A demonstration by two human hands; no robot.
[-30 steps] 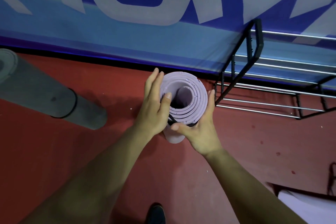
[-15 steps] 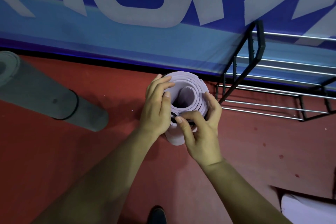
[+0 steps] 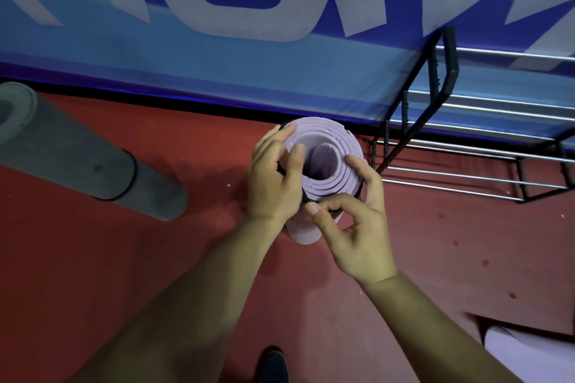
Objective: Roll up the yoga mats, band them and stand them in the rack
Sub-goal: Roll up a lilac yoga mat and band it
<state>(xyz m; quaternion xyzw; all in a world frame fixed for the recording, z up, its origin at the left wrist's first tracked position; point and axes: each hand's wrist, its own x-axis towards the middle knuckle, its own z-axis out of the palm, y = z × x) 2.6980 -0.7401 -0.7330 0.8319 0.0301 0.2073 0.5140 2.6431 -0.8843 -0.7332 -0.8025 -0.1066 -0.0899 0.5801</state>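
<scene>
A rolled lilac yoga mat stands upright on the red floor, seen from above. A black band runs round its top end. My left hand grips the left side of the roll with its fingers curled over the band and the rim. My right hand pinches the band at the roll's near side between thumb and forefinger. The metal rack stands just right of the mat, against the wall.
A grey rolled mat with a black band stands tilted at the left. A blue banner covers the wall behind. Another pale mat lies at the lower right. My shoe shows at the bottom.
My right hand moved from cupping the roll's right side to pinching the band at the near edge. My left fingers curled over the rim.
</scene>
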